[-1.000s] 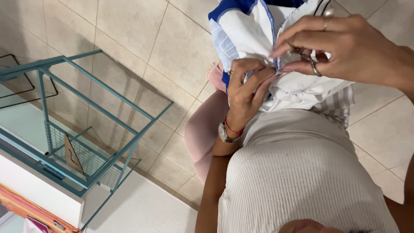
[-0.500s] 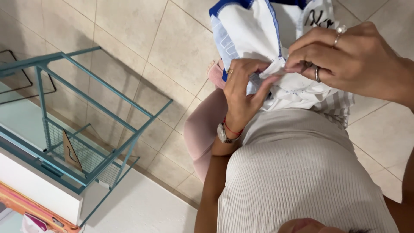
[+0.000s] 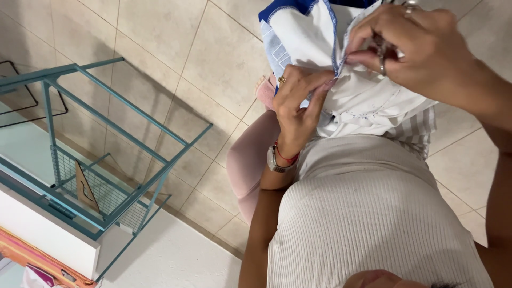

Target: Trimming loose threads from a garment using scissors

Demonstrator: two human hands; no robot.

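Note:
A white cloth with blue trim point(image 3: 298, 32) is bunched in front of my body, above a beige tiled floor. My left hand point(image 3: 298, 101), with a ring, a watch and a red string at the wrist, grips the cloth's lower folds. My right hand point(image 3: 421, 48), wearing rings, pinches the blue-stitched edge of the same cloth just above and to the right of the left hand. The two hands almost touch at the seam. A striped part of the cloth point(image 3: 416, 133) hangs over my ribbed beige top point(image 3: 368, 213).
A teal metal rack point(image 3: 106, 160) with a wire basket stands at the left against a white ledge point(image 3: 48, 234). My leg in pink point(image 3: 250, 165) bends below the cloth. Beige floor tiles point(image 3: 181, 58) spread behind.
The cloth and both hands have shifted up and to the right in view. My right hand has drawn the blue-edged seam closer to the left hand's fingers.

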